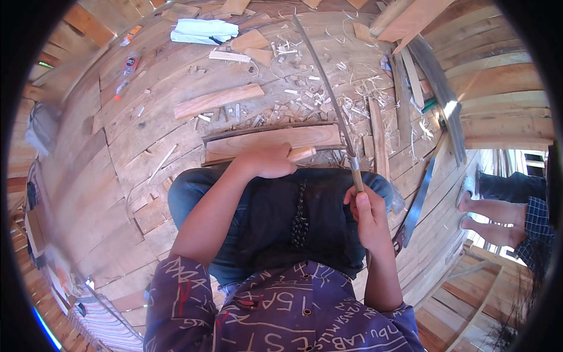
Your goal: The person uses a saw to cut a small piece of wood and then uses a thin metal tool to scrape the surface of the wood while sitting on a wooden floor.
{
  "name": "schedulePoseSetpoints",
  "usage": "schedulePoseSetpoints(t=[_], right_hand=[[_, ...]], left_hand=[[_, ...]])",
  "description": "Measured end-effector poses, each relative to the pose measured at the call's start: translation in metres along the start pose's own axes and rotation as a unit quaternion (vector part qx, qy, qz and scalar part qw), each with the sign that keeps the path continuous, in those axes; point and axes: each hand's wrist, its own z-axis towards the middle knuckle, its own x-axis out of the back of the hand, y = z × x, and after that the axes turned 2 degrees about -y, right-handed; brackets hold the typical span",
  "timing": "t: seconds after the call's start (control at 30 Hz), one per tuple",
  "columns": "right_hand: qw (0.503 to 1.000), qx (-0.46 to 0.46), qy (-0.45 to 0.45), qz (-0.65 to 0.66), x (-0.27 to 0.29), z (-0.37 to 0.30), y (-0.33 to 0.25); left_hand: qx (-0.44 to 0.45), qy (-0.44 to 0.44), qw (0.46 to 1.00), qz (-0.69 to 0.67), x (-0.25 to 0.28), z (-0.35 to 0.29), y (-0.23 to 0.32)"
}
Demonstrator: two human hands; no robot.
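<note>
My right hand (pixel 370 218) is closed round the wooden handle of a long, thin-bladed knife (pixel 326 82). Its dark blade slants up and away to the left, and a metal collar joins it to the handle. In my left hand (pixel 272 160) is a short, pale wood piece (pixel 302 154), whose end sticks out to the right past my curled fingers. That hand is just above the near edge of a reddish wooden board (pixel 264 141) with dark edges, lying crosswise in front of my lap. The blade and the wood piece are apart.
Wood shavings and offcuts litter the plank floor (pixel 129 170) ahead. A loose board (pixel 220 101) lies farther off, near a pale blue sheet (pixel 202 31). To my right are a handsaw (pixel 419 196) and long timber strips (pixel 380 138). Another person's legs (pixel 498 217) show at far right.
</note>
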Motion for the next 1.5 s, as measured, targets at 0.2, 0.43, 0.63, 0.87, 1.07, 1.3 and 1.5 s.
schedulePoseSetpoints(t=[0.2, 0.43, 0.63, 0.87, 1.07, 1.3, 1.5], right_hand=[[0.972, 0.004, 0.052, -0.230, 0.000, -0.001, 0.019], [0.970, -0.001, 0.082, -0.229, -0.003, 0.005, 0.043], [0.929, 0.093, 0.077, -0.350, -0.006, 0.012, 0.033], [0.929, 0.097, 0.071, -0.349, -0.005, 0.020, 0.038], [0.923, 0.096, 0.061, -0.368, -0.006, 0.020, 0.034], [0.925, 0.102, 0.072, -0.359, -0.011, 0.020, 0.032], [0.924, 0.093, 0.063, -0.365, -0.008, 0.020, 0.033]], left_hand=[[-0.032, 0.146, 0.987, -0.062, 0.006, -0.011, 0.012], [-0.069, 0.211, 0.975, -0.006, 0.002, -0.017, 0.022], [-0.105, 0.187, 0.976, -0.037, -0.003, -0.013, 0.021], [-0.105, 0.174, 0.977, -0.068, -0.005, -0.019, 0.021], [-0.072, 0.138, 0.985, -0.081, 0.001, -0.021, 0.026], [-0.078, 0.146, 0.982, -0.088, 0.000, -0.021, 0.021], [-0.061, 0.127, 0.987, -0.083, 0.002, -0.024, 0.023]])
